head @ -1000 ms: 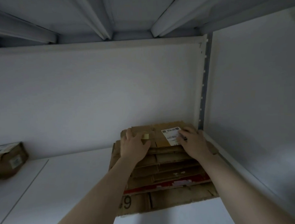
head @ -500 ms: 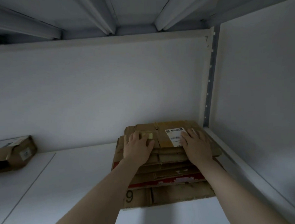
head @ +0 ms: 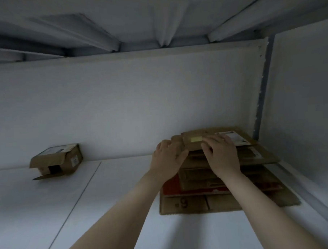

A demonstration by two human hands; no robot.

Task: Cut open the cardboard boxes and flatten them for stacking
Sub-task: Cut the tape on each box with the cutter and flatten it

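Note:
A stack of flattened cardboard boxes (head: 256, 199) lies in the right back corner of a white shelf. The top piece (head: 240, 138) carries a white shipping label and a yellow sticker. My left hand (head: 168, 158) rests at the left edge of the stack's upper pieces, fingers over the edge. My right hand (head: 222, 155) lies flat on the top piece, fingers spread near the yellow sticker. An unflattened brown box (head: 56, 162) with loose flaps sits far left on the shelf.
The white shelf floor (head: 99, 212) has a seam running diagonally at the left. A white back wall (head: 140, 106) and right side wall (head: 305, 118) close the bay. Metal ribs of the shelf above (head: 155, 21) run overhead.
The view has swung left, so the stack sits further right in frame. My hands have moved closer together on the top piece, the right one sliding left off the label toward the yellow sticker.

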